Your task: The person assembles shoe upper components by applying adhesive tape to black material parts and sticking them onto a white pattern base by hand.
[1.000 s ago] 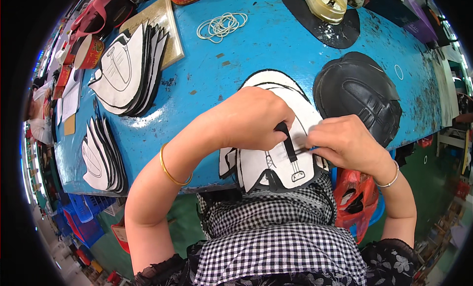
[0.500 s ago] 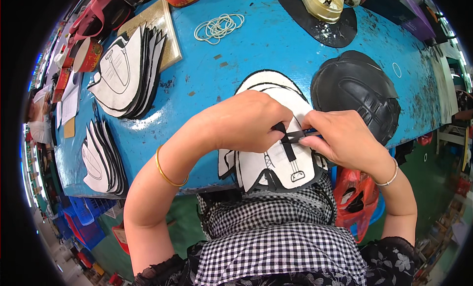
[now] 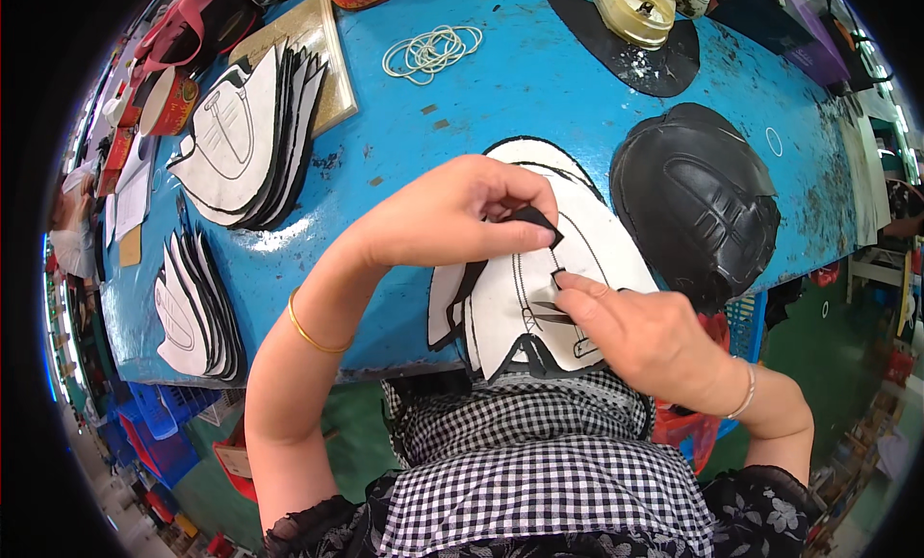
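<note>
White shoe-upper pieces with black edges and stitched outlines (image 3: 496, 303) lie stacked at the table's front edge. Over them, my left hand (image 3: 472, 212) is closed, pinching a black strip (image 3: 534, 221) between thumb and fingers. My right hand (image 3: 654, 337) is closed lower down, with a short black strip end (image 3: 558, 276) at its fingertips. Below those fingertips stick out the dark pointed blades of small scissors (image 3: 551, 314), their handles hidden in the same hand. Between the two strip parts a gap shows over the white piece.
Black moulded pieces (image 3: 693, 192) lie to the right. Two piles of white-and-black pieces, one larger (image 3: 231, 139) and one smaller (image 3: 183, 308), stand at the left. Farther back are rubber bands (image 3: 431, 54) and a yellowish container (image 3: 635, 14) on a black sheet. A red bag (image 3: 679, 428) hangs below the edge.
My hands have parted: the left went up and left with the black strip, the right came down toward me. The strip that spanned them now shows as two separate parts.
</note>
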`<state>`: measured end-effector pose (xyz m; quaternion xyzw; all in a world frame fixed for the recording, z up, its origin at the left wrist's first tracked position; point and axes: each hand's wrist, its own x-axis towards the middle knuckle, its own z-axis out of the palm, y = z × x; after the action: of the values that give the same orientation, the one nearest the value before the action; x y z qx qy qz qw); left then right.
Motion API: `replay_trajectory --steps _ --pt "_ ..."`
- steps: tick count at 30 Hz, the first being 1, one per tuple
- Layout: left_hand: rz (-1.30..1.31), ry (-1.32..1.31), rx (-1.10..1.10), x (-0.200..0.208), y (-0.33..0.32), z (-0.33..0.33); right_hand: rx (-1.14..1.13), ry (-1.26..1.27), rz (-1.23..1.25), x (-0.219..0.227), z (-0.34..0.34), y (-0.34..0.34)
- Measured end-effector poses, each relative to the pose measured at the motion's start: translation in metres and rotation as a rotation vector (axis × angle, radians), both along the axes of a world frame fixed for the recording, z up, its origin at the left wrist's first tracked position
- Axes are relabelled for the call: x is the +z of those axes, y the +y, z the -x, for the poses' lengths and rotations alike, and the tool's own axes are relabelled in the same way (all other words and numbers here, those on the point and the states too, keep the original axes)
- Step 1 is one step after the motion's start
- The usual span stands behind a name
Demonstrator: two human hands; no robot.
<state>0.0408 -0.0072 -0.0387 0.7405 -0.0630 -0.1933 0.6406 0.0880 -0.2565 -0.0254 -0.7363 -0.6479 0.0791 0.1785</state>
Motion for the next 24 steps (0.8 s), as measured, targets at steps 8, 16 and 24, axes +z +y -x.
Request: replay_trajectory --steps 8,16,24 --pt "0.074 -0.132 0.427 0.025 0.014 0.004 -0.078 -0.279 0.087 -0.011 0.025 0.005" --pt "-0.029 -0.077 0.322 0.033 0.017 0.014 -0.860 1.085 -0.437 0.009 -0.051 -0.054" --pt "-0.391 -0.133 -0.236 0.013 -0.028 -0.006 -0.984 0.850 -0.756 0.016 -0.083 -0.106"
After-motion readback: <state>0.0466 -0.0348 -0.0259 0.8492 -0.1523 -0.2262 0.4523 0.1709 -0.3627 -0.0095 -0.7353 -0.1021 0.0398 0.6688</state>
